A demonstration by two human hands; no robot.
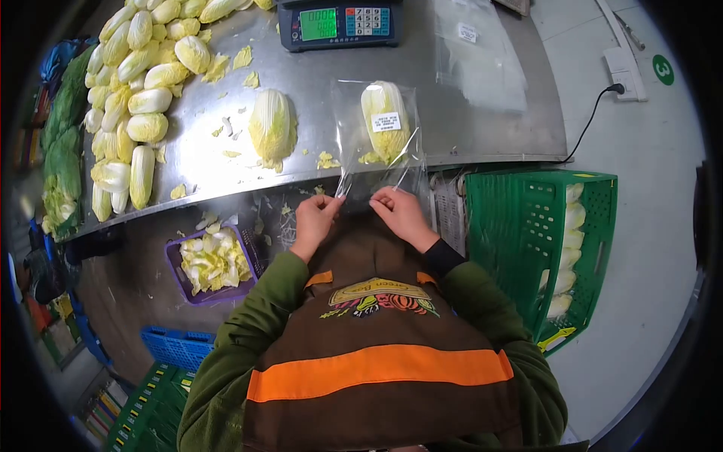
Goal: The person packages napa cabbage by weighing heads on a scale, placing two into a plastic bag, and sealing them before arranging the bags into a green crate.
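A clear plastic bag (348, 128) lies on the steel table with a napa cabbage (385, 139) inside it; a white printed label shows over the cabbage. The bag's near end hangs past the table edge toward me. My left hand (316, 218) pinches the left corner of that end between thumb and fingers. On the right side, my right hand (403, 215) is closed in a pinch at the bag's other corner. To the left of the bag, an unwrapped napa cabbage (271, 128) rests on the table among loose leaf scraps.
Many napa cabbages (148, 100) are piled at the table's left. A digital scale (339, 26) stands at the back, flat plastic bags (482, 68) to its right. A green crate (520, 241) holding wrapped cabbages is at right; a purple basket (188, 294) of leaf trimmings sits below.
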